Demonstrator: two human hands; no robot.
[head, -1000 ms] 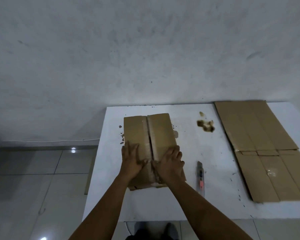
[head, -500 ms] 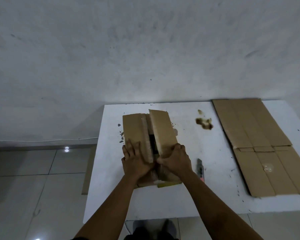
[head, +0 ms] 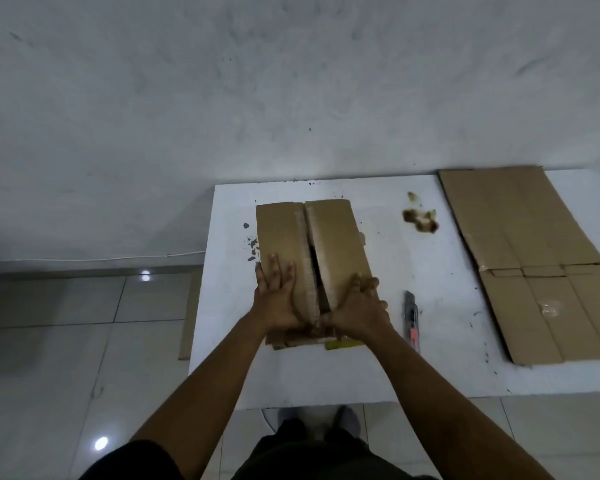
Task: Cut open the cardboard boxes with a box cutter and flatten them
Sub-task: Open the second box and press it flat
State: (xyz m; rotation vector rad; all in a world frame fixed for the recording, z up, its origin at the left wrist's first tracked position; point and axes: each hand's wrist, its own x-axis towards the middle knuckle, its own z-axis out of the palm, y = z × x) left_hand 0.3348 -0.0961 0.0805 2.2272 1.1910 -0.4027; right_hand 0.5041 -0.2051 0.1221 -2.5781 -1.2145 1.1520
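Observation:
A brown cardboard box (head: 333,237) lies on the white table (head: 440,372), its two long top flaps parted by a dark slit down the middle. On the left flap rests my left hand (head: 278,299), pressing with straight fingers. My right hand (head: 357,310) holds the near end of the right flap, its thumb at the slit and its fingers bent over the flap's outer edge. The box cutter (head: 411,318), grey with a red end, lies on the table just right of my right hand, untouched.
A flattened cardboard box (head: 534,258) covers the table's right side. A brown stain (head: 420,220) marks the table between the two boxes. A cardboard strip (head: 187,317) leans by the table's left edge above the tiled floor. A wall stands behind.
Half a second ago my right hand had the right flap lifted and the slit wide. The flap now lies lower again and the slit is narrower. My left hand stayed on the left flap.

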